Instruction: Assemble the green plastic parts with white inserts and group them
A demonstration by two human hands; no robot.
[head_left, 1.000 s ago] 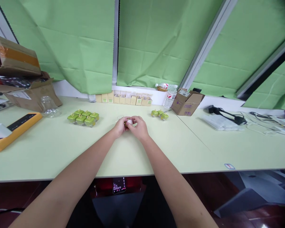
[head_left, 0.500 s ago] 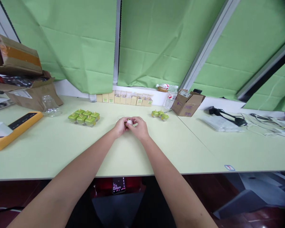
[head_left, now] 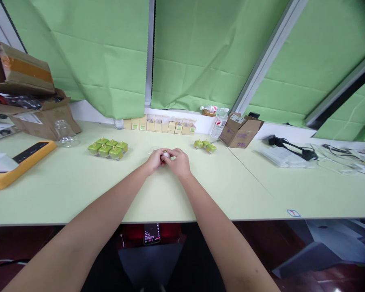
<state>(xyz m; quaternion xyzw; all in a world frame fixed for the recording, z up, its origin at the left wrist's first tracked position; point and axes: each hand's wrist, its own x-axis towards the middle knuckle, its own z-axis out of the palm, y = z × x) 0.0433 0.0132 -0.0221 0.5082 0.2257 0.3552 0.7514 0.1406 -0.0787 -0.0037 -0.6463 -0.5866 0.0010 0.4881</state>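
Green curtains (head_left: 109, 61) behind pale table (head_left: 79, 190) (dark floor below).

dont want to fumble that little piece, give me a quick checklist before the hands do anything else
1. Both hands on the piece: ok. The left hand and the right hand close around the small white and gold piece.
2. Grip firmness: cannot tell; the fingers hide most of it.
3. Hands supported: ok; both seem to rest on the table.
4. Space around the hands: ok. The cluster of six green lidded pieces on the left and the three green pieces on the right stand apart.
5. Piece's state: cannot tell, too small and covered.
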